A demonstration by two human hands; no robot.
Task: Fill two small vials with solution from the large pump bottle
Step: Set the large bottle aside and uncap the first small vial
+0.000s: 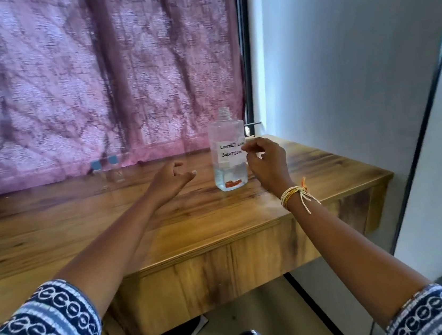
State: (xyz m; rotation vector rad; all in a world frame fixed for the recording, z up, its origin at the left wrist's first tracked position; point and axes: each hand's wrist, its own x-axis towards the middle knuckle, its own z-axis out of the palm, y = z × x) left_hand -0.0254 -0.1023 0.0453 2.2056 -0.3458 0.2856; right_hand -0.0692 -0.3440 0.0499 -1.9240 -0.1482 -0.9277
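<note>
On the wooden desk, near its right end, stands the large clear bottle: square-shouldered, open threaded neck without a pump, a handwritten white label, liquid filling only the bottom. Two small blue-capped vials stand well to its left, against the pink curtain. Left hand: fingers loosely spread, holding nothing, above the desk. Right hand: fingers curled beside the bottle's label; contact cannot be told.
</note>
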